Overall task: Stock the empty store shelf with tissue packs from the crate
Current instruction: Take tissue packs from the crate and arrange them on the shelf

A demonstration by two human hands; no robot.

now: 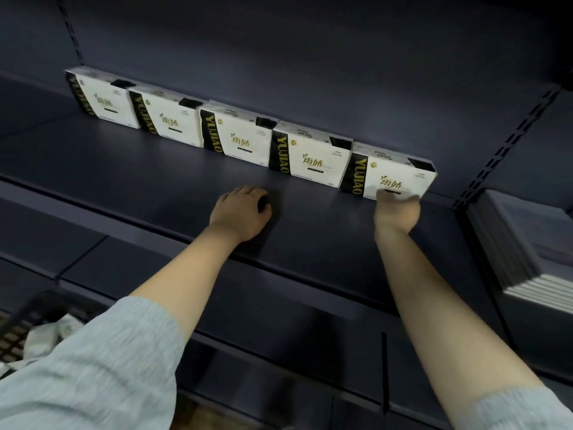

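Observation:
Several white tissue packs with black-and-gold side bands stand in a row along the back of the dark shelf (155, 181), from the leftmost pack (105, 100) to the rightmost pack (393, 172). My right hand (398, 212) is blurred at the lower front edge of the rightmost pack, its thumb and fingers closed on that edge. My left hand (240, 212) rests on the shelf in front of the row with loosely curled fingers, holding nothing. The black crate (28, 311) shows at the bottom left with white packs inside, partly hidden by my sleeve.
A slotted upright (508, 141) bounds the shelf bay on the right. Beyond it lies a stack of grey flat items (527, 252). Another dark shelf (279, 367) runs below. The shelf's front half in front of the row is bare.

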